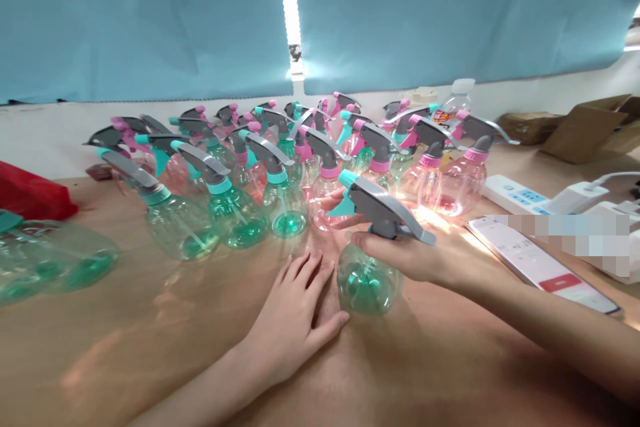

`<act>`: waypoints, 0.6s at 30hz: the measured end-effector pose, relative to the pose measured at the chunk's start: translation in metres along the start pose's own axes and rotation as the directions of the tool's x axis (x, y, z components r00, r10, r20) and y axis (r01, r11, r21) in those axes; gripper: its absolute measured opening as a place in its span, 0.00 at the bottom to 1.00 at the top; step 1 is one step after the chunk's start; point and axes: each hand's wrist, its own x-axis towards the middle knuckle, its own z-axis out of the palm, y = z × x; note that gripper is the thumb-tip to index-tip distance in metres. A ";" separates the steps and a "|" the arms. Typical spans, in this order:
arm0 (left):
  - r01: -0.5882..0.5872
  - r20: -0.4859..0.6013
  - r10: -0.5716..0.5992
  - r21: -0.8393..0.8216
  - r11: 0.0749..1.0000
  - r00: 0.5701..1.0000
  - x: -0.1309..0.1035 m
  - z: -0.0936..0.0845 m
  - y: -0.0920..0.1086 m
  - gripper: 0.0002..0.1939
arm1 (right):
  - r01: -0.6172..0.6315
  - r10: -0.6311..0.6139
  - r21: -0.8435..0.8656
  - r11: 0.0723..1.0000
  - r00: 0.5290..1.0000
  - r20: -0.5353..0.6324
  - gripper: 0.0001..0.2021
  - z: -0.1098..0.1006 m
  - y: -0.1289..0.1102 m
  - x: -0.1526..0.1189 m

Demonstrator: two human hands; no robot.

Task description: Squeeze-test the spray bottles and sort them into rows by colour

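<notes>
A green spray bottle (pixel 369 283) with a grey and teal trigger head stands nearest to me, right of centre. My right hand (pixel 395 250) is wrapped round its neck just under the head, some fingers showing behind the trigger. Flat on the table, fingers spread, my left hand (pixel 300 310) lies to the left of that bottle, its thumb close to the bottle's base. Just beyond are another green spray bottle (pixel 287 207), a second green spray bottle (pixel 237 220) and a pink spray bottle (pixel 425 177), among several alike in uneven rows.
At the far left a green spray bottle (pixel 90 260) appears by a red bag (pixel 33 193). On the right lie a phone (pixel 530 257), a power strip (pixel 517 195) with plugs, and a cardboard box (pixel 585 130). Behind the rows stands a clear capped bottle (pixel 457 103).
</notes>
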 end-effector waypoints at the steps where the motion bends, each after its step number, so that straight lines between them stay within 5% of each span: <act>1: -0.001 0.000 0.001 -0.003 1.000 1.000 0.000 0.000 0.000 0.34 | 0.002 -0.002 0.016 1.000 1.000 -0.001 0.32 0.000 0.000 0.000; 18: -0.004 -0.004 0.004 -0.007 1.000 1.000 0.000 0.001 -0.001 0.34 | -0.063 0.063 -0.048 0.997 0.998 -0.002 0.19 -0.003 0.000 -0.001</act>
